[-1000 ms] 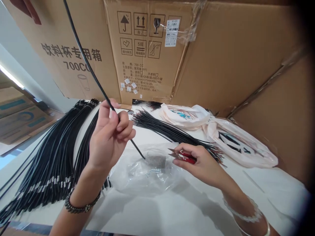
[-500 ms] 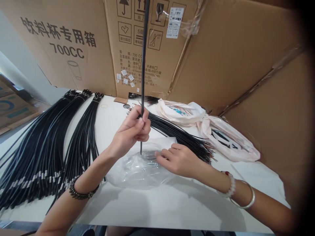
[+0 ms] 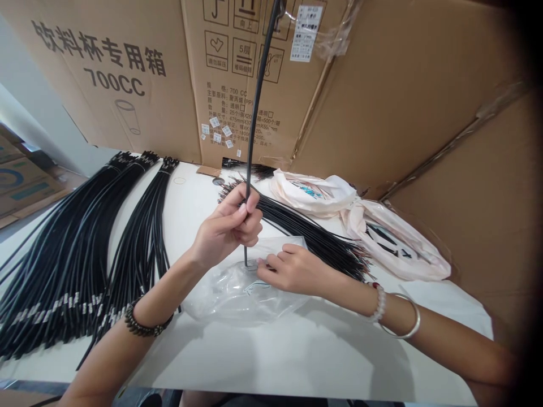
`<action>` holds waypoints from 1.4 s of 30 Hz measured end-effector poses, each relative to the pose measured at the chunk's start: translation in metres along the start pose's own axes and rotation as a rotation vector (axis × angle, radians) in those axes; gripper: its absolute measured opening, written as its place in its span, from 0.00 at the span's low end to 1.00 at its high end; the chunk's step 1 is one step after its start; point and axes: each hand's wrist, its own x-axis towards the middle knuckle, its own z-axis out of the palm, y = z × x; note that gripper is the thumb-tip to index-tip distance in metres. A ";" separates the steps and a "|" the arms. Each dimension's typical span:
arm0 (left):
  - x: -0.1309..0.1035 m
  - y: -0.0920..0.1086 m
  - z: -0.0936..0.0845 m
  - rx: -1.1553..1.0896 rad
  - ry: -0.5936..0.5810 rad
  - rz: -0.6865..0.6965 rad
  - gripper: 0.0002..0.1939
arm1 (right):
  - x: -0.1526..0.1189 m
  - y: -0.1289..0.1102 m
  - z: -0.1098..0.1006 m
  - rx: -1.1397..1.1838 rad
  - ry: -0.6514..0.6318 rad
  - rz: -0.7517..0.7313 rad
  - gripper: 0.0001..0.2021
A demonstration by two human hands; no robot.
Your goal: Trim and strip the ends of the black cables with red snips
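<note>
My left hand [image 3: 229, 223] is closed around a black cable [image 3: 253, 113], which rises above the fingers and runs out of the top of the view. The cable's lower end shows just below that hand, over a clear plastic bag [image 3: 237, 302] on the table. My right hand [image 3: 294, 271] is closed in a pinch beside this end. Whatever lies between its fingertips is too small and too hidden to name. Thin teal strands [image 3: 257, 287] show at the bag, under the right fingers.
Bundles of black cables [image 3: 68, 243] lie at the left, some with white bands. Another cable bundle [image 3: 309, 226] lies behind my right hand. Two white fabric bags [image 3: 339, 189] with small parts stand at the back right. Cardboard boxes [image 3: 139, 113] wall in the white table [image 3: 237, 362].
My right hand has moved left, closer to the cable's lower end. The cable's upper part leans further right. My left hand keeps its grip, nearly in place.
</note>
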 end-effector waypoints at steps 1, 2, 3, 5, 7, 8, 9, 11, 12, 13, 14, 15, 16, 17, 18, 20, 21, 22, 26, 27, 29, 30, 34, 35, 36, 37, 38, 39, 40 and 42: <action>0.001 0.000 -0.001 -0.010 0.004 -0.007 0.07 | 0.000 0.001 0.001 -0.010 0.001 -0.011 0.05; 0.002 0.000 -0.001 -0.020 0.010 -0.015 0.07 | 0.000 0.001 0.001 -0.021 0.000 -0.022 0.05; 0.003 0.000 -0.002 -0.031 0.018 -0.022 0.07 | 0.000 0.002 0.002 -0.032 -0.003 -0.035 0.05; 0.004 0.002 -0.002 -0.050 0.043 -0.035 0.08 | 0.000 0.003 0.003 -0.053 -0.011 -0.060 0.05; 0.005 0.005 -0.002 -0.066 0.070 -0.055 0.08 | 0.001 0.005 0.004 -0.072 -0.025 -0.084 0.05; 0.005 0.006 -0.002 -0.073 0.086 -0.067 0.07 | 0.001 0.005 0.005 -0.080 -0.036 -0.097 0.05; 0.005 0.006 -0.002 -0.079 0.101 -0.079 0.07 | 0.002 0.006 0.005 -0.086 -0.049 -0.109 0.05; 0.005 0.007 -0.002 -0.089 0.135 -0.103 0.07 | 0.003 0.007 0.007 -0.094 -0.077 -0.133 0.05; 0.005 0.007 -0.002 -0.094 0.152 -0.113 0.08 | 0.003 0.008 0.008 -0.095 -0.091 -0.147 0.05; 0.005 0.006 -0.002 -0.096 0.169 -0.123 0.08 | 0.004 0.008 0.009 -0.095 -0.106 -0.160 0.06; 0.005 0.006 -0.002 -0.098 0.185 -0.133 0.09 | 0.004 0.009 0.009 -0.093 -0.122 -0.174 0.06; 0.005 0.005 -0.001 -0.100 0.201 -0.143 0.10 | 0.005 0.009 0.009 -0.090 -0.139 -0.189 0.06; 0.004 0.005 -0.001 -0.102 0.219 -0.151 0.11 | 0.006 0.009 0.009 -0.085 -0.157 -0.204 0.07; 0.004 0.004 -0.001 -0.103 0.235 -0.158 0.12 | 0.006 0.008 0.009 -0.079 -0.175 -0.218 0.07; 0.005 0.004 -0.001 -0.106 0.250 -0.164 0.13 | 0.006 0.007 0.009 -0.071 -0.193 -0.231 0.08; 0.005 0.002 -0.001 -0.108 0.267 -0.189 0.20 | 0.006 0.005 0.009 -0.052 -0.230 -0.254 0.08; 0.006 0.001 -0.001 -0.102 0.274 -0.205 0.25 | 0.005 0.004 0.009 -0.041 -0.250 -0.263 0.08; 0.006 0.000 -0.001 -0.091 0.283 -0.224 0.29 | 0.005 0.002 0.009 -0.029 -0.270 -0.272 0.07; 0.007 -0.002 0.003 -0.051 0.349 -0.261 0.33 | 0.002 -0.004 0.010 0.007 -0.333 -0.286 0.07; 0.006 -0.003 0.004 -0.052 0.362 -0.244 0.31 | 0.001 -0.004 0.010 0.013 -0.343 -0.284 0.07; 0.005 -0.003 0.007 -0.065 0.377 -0.179 0.26 | 0.000 -0.005 0.010 0.021 -0.355 -0.277 0.07; 0.005 -0.004 0.009 -0.072 0.378 -0.147 0.24 | 0.000 -0.005 0.010 0.023 -0.356 -0.271 0.07; 0.005 -0.004 0.012 -0.095 0.378 -0.082 0.22 | -0.003 -0.001 0.004 0.032 -0.348 -0.220 0.07; 0.005 -0.004 0.012 -0.097 0.381 -0.077 0.23 | -0.003 0.000 0.002 0.035 -0.344 -0.200 0.07; 0.006 -0.004 0.011 -0.099 0.384 -0.072 0.23 | -0.004 0.001 0.000 0.038 -0.339 -0.177 0.07; 0.006 -0.004 0.011 -0.100 0.389 -0.067 0.23 | -0.005 0.002 -0.002 0.042 -0.332 -0.155 0.08; 0.006 -0.004 0.011 -0.101 0.393 -0.063 0.23 | -0.005 0.003 -0.003 0.046 -0.326 -0.134 0.08; 0.006 -0.003 0.010 -0.103 0.396 -0.059 0.23 | -0.006 0.003 -0.004 0.051 -0.320 -0.116 0.08; 0.006 -0.003 0.010 -0.105 0.399 -0.057 0.23 | -0.006 0.004 -0.004 0.058 -0.315 -0.101 0.09; 0.005 -0.002 0.009 -0.111 0.403 -0.058 0.23 | -0.007 0.004 -0.002 0.074 -0.308 -0.082 0.10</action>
